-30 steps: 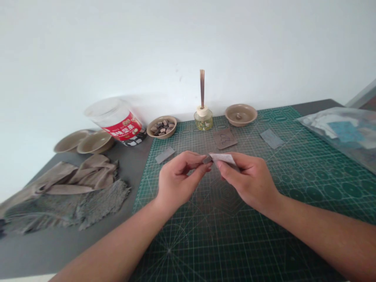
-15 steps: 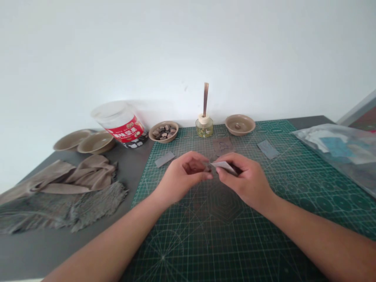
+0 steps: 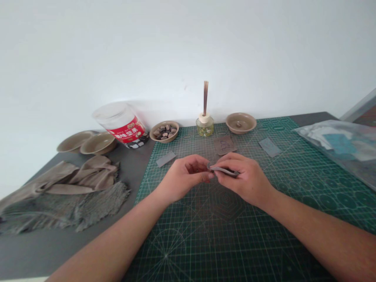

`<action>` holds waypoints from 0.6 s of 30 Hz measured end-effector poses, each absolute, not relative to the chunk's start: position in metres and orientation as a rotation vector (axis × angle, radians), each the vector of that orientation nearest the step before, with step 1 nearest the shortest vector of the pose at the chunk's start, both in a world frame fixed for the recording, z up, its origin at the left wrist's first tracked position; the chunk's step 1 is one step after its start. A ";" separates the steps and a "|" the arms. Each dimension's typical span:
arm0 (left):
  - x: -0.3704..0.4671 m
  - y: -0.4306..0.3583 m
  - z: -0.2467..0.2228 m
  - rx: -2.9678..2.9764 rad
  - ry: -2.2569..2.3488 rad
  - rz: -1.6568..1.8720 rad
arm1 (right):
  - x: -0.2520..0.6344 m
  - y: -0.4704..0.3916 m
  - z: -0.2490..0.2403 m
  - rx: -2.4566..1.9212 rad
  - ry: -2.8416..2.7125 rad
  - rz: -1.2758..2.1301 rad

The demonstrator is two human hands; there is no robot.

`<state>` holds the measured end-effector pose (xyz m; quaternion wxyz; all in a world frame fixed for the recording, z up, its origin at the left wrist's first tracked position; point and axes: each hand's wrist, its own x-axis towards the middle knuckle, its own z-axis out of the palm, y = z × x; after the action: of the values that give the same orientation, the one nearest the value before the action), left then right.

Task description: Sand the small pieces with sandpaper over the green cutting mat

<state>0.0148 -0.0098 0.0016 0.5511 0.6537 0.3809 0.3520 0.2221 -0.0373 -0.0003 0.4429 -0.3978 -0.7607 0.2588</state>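
My right fingers [image 3: 232, 156] are gripping the sheet [image 3: 222, 169], its long axis pointing toward my left fingers [image 3: 197, 159], whose hold I cannot tell.

A pale, plain wall [image 3: 164, 51] rises behind a dark grey table [image 3: 29, 250], seemingly softly lit.

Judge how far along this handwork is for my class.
Possibly done: one small piece sits in the bowl right of the diffuser, though its finish is unclear. In hand: the right hand grips a folded grey sheet, its end at the left hand's fingertips. Probably left: the many pieces heaped in the other bowl. It looks early.
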 end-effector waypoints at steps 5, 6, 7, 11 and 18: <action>0.014 -0.011 0.003 1.563 0.917 0.816 | 0.224 -0.037 0.000 -1.031 -1.876 0.682; 0.014 -0.012 0.003 1.552 0.914 0.806 | 0.224 -0.037 0.000 -1.032 -1.871 0.681; 0.014 -0.012 0.003 1.549 0.917 0.799 | 0.224 -0.037 0.000 -1.033 -1.866 0.688; 0.012 -0.012 0.004 1.605 0.944 0.814 | 0.225 -0.037 0.000 -1.025 -1.862 0.775; 0.011 -0.011 0.003 1.619 0.911 0.810 | 0.224 -0.038 0.000 -1.002 -1.874 0.806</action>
<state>0.0112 -0.0113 0.0030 0.5292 0.6779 0.3814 0.3390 0.2243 -0.0377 0.0004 0.4211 -0.4000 -0.7479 0.3215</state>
